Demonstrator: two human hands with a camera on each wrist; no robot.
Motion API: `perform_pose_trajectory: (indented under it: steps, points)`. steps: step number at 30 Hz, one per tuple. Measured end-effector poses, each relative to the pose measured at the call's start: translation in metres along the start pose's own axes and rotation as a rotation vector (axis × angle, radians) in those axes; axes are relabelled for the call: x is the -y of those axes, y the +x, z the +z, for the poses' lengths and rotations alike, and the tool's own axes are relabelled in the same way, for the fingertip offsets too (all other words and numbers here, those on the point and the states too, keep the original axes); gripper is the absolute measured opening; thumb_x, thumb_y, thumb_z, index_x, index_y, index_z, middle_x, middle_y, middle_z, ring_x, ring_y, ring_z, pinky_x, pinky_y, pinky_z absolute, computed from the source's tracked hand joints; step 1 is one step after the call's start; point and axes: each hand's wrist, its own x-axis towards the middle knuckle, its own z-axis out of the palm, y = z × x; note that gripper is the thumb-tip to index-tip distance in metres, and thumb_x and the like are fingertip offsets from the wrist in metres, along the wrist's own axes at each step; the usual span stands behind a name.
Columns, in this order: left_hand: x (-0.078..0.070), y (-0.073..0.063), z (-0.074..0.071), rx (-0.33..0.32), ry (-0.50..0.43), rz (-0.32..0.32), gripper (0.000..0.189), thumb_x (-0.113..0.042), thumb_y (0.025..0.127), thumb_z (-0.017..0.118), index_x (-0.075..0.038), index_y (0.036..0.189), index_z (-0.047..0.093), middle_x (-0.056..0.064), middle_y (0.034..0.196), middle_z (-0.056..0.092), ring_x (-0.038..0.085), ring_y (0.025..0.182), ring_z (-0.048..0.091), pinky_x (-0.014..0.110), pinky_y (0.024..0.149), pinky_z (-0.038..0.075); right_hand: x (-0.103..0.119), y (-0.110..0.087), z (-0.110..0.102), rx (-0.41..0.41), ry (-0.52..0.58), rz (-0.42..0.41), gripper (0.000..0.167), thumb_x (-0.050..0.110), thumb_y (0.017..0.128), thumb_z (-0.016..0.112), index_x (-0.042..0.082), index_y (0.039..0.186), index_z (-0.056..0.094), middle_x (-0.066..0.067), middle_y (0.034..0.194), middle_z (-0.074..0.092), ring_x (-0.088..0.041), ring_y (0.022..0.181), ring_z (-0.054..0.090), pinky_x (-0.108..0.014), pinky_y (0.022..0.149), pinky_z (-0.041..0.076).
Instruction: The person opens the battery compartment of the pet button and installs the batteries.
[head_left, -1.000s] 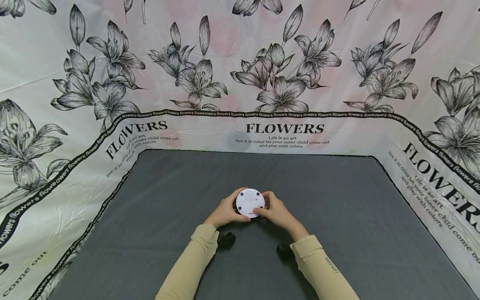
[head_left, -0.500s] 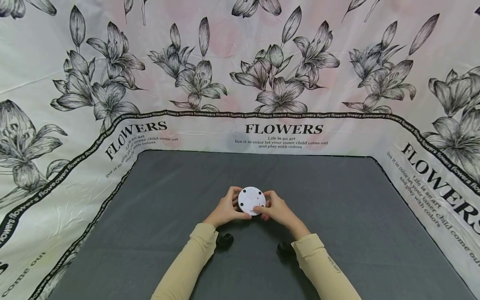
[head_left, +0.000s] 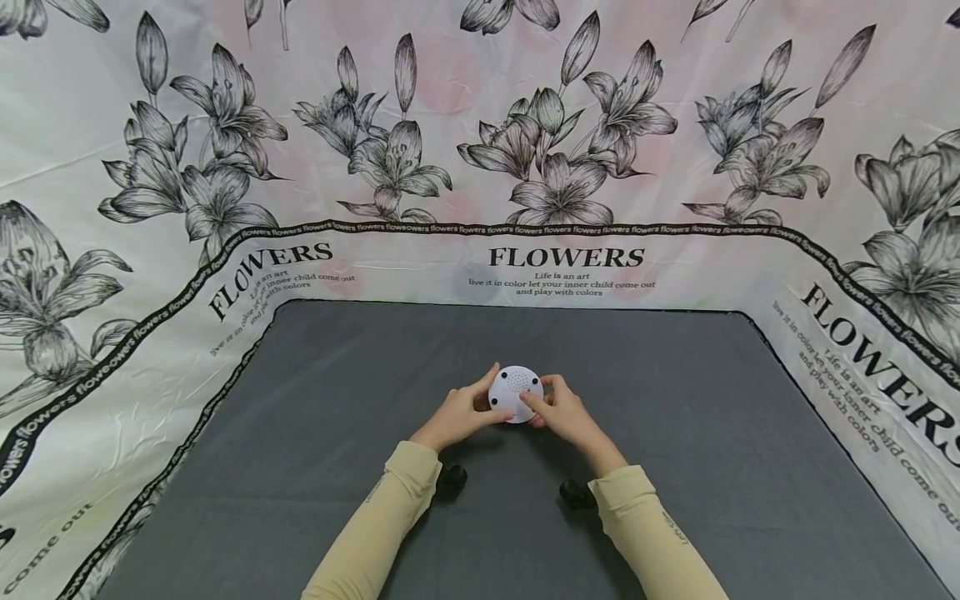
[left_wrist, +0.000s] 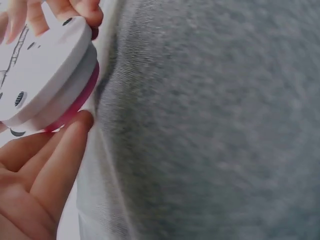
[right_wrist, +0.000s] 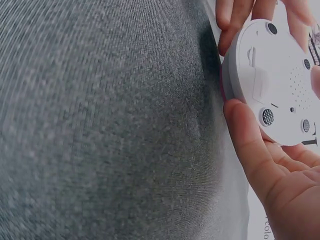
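A round white device (head_left: 516, 393) with a perforated patch and several dark round feet is held up between both hands, its footed face towards the head camera. Its left edge is gripped by the left hand (head_left: 459, 417), thumb along the lower rim. The right hand (head_left: 567, 414) pinches the right side, thumb on the footed face and fingers at the edge and behind. A pink band runs round the device's far layer in the left wrist view, under the white body (left_wrist: 55, 65). In the right wrist view, a slot and panel outline mark the white face (right_wrist: 262, 82). Its far face is hidden.
Dark grey cloth (head_left: 360, 358) covers the table below the hands. A white floral cloth border (head_left: 420, 271) with printed lettering surrounds it. Small black wrist-worn items (head_left: 452, 479) stick out by the sleeve cuffs.
Both hands and the white device have shifted a little to the right and farther from the body. The left index finger now reaches up along the device's upper left edge.
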Motion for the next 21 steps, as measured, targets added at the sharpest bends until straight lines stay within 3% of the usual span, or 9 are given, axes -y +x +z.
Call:
perform_pose_trajectory:
  steps: [4, 7, 11, 15, 21]
  points:
    - [-0.003, 0.001, -0.001, 0.020, -0.104, -0.063, 0.075, -0.051, 0.086, 0.058, -0.033, 0.147, 0.018, 0.009, 0.126, 0.055, 0.013, 0.091, 0.063, 0.029, 0.075, 0.050, -0.001, 0.001, -0.001, -0.036, 0.018, -0.002, 0.056, 0.037, 0.091, 0.058, -0.001, 0.127, 0.038, -0.011, 0.083, 0.064, -0.023, 0.068, 0.065, -0.039, 0.072, 0.049]
    - [-0.006, 0.003, 0.000, 0.000, -0.197, -0.098, 0.065, -0.051, 0.089, 0.053, -0.037, 0.145, 0.022, 0.011, 0.127, 0.054, 0.017, 0.085, 0.065, 0.029, 0.073, 0.051, 0.000, 0.001, -0.002, -0.065, 0.075, -0.010, 0.053, 0.037, 0.092, 0.057, -0.001, 0.124, 0.039, -0.017, 0.088, 0.064, -0.027, 0.072, 0.066, -0.038, 0.070, 0.051]
    - [-0.008, 0.008, 0.002, -0.098, -0.231, -0.114, 0.058, -0.052, 0.093, 0.045, -0.029, 0.145, 0.032, 0.012, 0.124, 0.056, 0.021, 0.086, 0.064, 0.030, 0.074, 0.051, 0.005, 0.002, -0.002, -0.091, 0.155, -0.007, 0.051, 0.040, 0.092, 0.055, 0.001, 0.122, 0.040, -0.024, 0.101, 0.063, -0.032, 0.081, 0.065, -0.037, 0.069, 0.052]
    - [-0.011, 0.012, 0.007, -0.202, -0.282, -0.120, 0.051, -0.050, 0.095, 0.041, -0.024, 0.139, 0.044, 0.012, 0.121, 0.056, 0.025, 0.084, 0.063, 0.031, 0.072, 0.051, 0.011, 0.002, -0.003, -0.088, 0.152, 0.007, 0.052, 0.045, 0.093, 0.051, 0.004, 0.123, 0.039, -0.025, 0.111, 0.059, -0.032, 0.088, 0.064, -0.040, 0.070, 0.051]
    - [-0.012, 0.015, 0.013, -0.273, -0.393, -0.120, 0.037, -0.042, 0.098, 0.041, -0.017, 0.124, 0.046, 0.019, 0.115, 0.058, 0.026, 0.092, 0.063, 0.037, 0.075, 0.051, 0.014, -0.001, -0.006, -0.084, 0.109, -0.019, 0.044, 0.040, 0.094, 0.053, 0.001, 0.111, 0.041, -0.024, 0.105, 0.059, -0.034, 0.090, 0.063, -0.043, 0.074, 0.050]
